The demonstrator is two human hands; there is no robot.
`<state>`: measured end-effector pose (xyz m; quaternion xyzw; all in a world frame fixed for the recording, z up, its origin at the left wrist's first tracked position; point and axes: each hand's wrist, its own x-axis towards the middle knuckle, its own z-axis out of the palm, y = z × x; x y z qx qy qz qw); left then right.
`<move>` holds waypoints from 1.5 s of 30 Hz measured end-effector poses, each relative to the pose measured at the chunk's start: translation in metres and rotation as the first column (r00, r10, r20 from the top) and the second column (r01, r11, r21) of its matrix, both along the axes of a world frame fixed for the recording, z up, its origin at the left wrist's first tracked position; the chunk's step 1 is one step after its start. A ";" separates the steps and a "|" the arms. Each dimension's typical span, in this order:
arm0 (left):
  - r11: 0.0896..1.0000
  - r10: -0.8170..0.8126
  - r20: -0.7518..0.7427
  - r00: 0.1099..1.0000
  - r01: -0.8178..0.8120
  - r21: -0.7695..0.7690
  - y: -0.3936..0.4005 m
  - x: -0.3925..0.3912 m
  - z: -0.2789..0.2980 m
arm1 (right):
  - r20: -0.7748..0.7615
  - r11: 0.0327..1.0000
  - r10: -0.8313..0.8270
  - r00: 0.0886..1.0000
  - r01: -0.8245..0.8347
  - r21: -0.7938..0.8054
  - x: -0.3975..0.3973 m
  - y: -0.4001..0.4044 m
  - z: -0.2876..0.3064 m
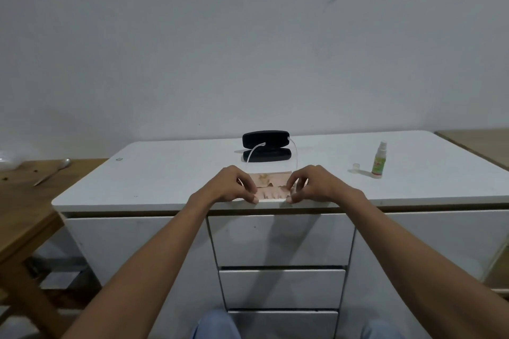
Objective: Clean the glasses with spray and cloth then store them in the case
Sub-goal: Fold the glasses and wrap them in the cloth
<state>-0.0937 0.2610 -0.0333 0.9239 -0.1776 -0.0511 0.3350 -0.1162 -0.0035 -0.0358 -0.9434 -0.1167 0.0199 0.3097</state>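
A pink printed cloth (271, 187) lies at the front edge of the white table (165, 179). My left hand (234, 186) pinches its left end and my right hand (311, 183) pinches its right end. Two thin pale temples of the glasses (296, 157) rise from behind the cloth toward the back; the lenses are hidden by the cloth and my fingers. A black glasses case (265, 146) stands open just behind. The small spray bottle (379, 159), green-labelled with its cap off, stands at the right.
The bottle's clear cap (356, 166) sits to the left of the bottle. A wooden table (24, 201) with a knife-like tool (52, 170) adjoins on the left. White drawers (281, 239) are below the table edge. Another wooden surface (479, 143) is at the far right.
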 end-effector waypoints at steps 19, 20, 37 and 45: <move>0.916 0.331 0.212 0.920 -0.259 -0.306 -0.020 0.015 -0.013 | 0.241 0.967 -0.255 0.937 0.241 0.087 0.026 0.012 -0.009; 0.905 0.358 0.213 0.909 -0.282 -0.317 -0.023 0.017 -0.014 | 0.256 0.962 -0.274 0.927 0.262 0.079 0.028 0.014 -0.011; 0.818 0.567 0.185 0.803 -0.521 -0.244 -0.038 0.041 -0.031 | 0.424 0.917 -0.289 0.858 0.376 -0.135 0.049 0.021 -0.029; 0.804 0.564 0.244 0.789 -0.458 -0.379 -0.026 0.036 -0.031 | 0.559 0.926 -0.369 0.742 0.346 0.153 0.035 0.011 -0.030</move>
